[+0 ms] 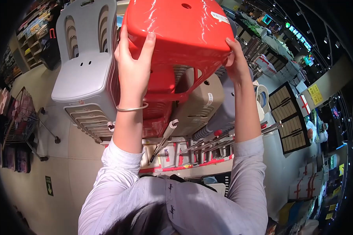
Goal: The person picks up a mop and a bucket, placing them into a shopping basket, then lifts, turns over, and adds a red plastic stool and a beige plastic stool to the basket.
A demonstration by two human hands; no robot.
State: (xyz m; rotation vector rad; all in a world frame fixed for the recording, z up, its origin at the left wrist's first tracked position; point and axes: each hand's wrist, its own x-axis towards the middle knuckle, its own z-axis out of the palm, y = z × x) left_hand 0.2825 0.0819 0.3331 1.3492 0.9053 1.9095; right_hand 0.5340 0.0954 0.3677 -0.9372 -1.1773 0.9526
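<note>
A red stool (180,31) sits at the top centre of the frame, clamped between both hands. The left hand (132,66), with a bangle (131,108) on its wrist, grips the stool's left edge, and the right hand (234,58) grips its right edge. Stacked grey chairs (86,74) stand at the upper left, and a beige stool (202,103) is just below.

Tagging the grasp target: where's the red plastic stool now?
Head view, top centre: red plastic stool held between left hand and right hand, just right of the stacked grey plastic chairs.
</note>
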